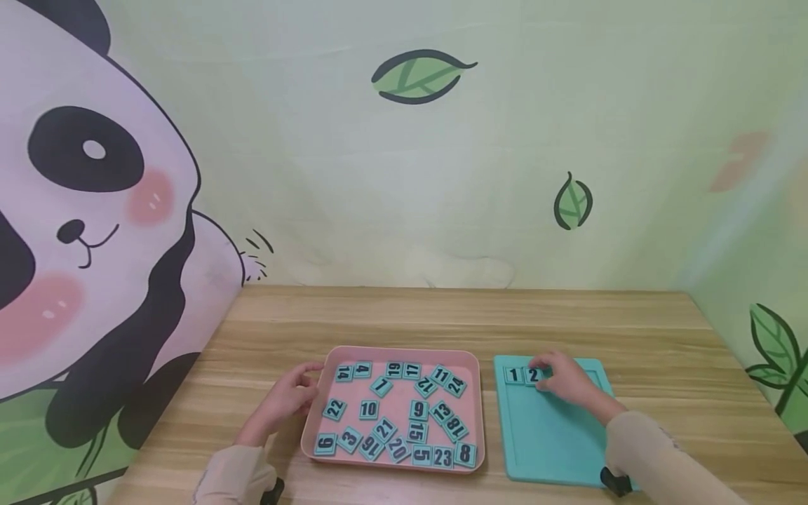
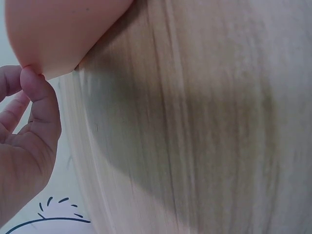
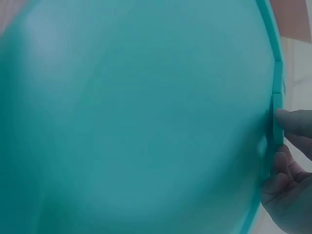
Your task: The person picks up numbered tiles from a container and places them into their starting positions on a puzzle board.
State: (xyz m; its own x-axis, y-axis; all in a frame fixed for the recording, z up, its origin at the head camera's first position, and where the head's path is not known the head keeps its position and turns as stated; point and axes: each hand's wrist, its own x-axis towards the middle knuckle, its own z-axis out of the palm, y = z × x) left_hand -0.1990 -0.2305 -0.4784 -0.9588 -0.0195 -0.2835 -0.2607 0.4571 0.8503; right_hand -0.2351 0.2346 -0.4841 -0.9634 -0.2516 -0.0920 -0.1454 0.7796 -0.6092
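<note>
My right hand (image 1: pixel 567 380) is at the top of the teal board (image 1: pixel 555 442), its thumb and fingers pinching the number 2 tile (image 1: pixel 533 376). That tile sits right beside the number 1 tile (image 1: pixel 513 376) in the board's top row. In the right wrist view the pinched tile (image 3: pixel 278 119) shows edge-on. At the left side of the pink tray (image 1: pixel 394 471), my left hand (image 1: pixel 289 398) holds the tray's edge. The left wrist view shows the thumb (image 2: pixel 36 87) against the tray's corner. Several teal number tiles lie scattered in the tray, among them 10 (image 1: pixel 369 409) and 9 (image 1: pixel 419 409).
Tray and board lie side by side on a wooden table (image 1: pixel 404 315), with a narrow gap between them. Behind the table hangs a pale green backdrop (image 1: pixel 303 175) with a panda and leaves.
</note>
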